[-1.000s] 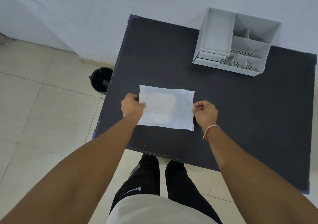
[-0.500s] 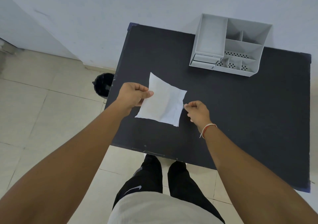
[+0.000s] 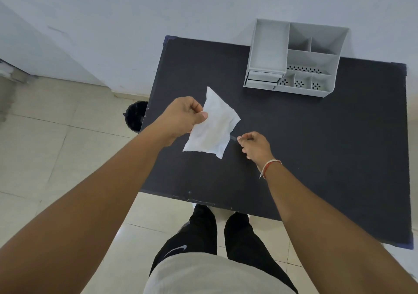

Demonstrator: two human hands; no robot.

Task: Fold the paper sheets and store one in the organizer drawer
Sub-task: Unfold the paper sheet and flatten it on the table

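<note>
Left hand: the left hand (image 3: 181, 118) is pinching the left edge of the folded paper sheet (image 3: 211, 125) between thumb and curled fingers, lifting it tilted above the black table (image 3: 316, 158).
Right hand: the right hand (image 3: 255, 145) is hovering just beside the sheet's right edge, fingers curled; whether it is holding anything cannot be told.
Organizer: the grey organizer (image 3: 294, 58) is sitting at the table's far edge against the wall, its drawer (image 3: 263, 80) at the front left, nothing lying between it and the sheet.
Floor: a black bin (image 3: 135, 116) is standing beside the table's left edge.
</note>
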